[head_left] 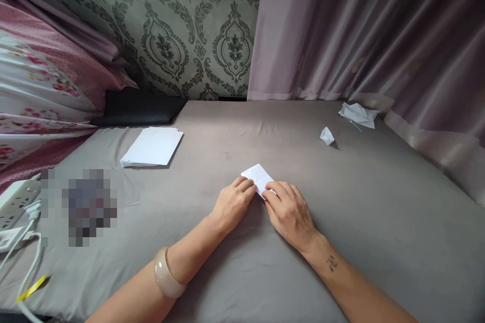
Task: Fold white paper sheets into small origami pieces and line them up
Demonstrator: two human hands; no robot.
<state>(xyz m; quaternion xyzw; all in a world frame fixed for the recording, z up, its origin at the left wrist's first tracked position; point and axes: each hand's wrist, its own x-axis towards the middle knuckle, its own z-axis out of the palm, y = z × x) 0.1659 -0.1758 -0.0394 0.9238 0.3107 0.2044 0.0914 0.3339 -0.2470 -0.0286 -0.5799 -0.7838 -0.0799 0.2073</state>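
Observation:
A small folded white sheet of paper (259, 175) lies on the grey cloth surface in the middle of the view, one corner pointing away from me. My left hand (235, 201) holds its left edge, with the fingers curled and pressed onto it. On its right side, my right hand (288, 212) grips the paper between bent fingers and the thumb. The fingers of both hands cover the paper's near edges, so the folds there are partly hidden.
A stack of white paper (151, 146) lies at the left, before a black cushion-like object (140, 107). At the right are a small folded paper piece (327, 136) and crumpled paper (358, 114). A power strip (18, 202) with white cables sits at the left edge. Curtains (322, 30) hang behind.

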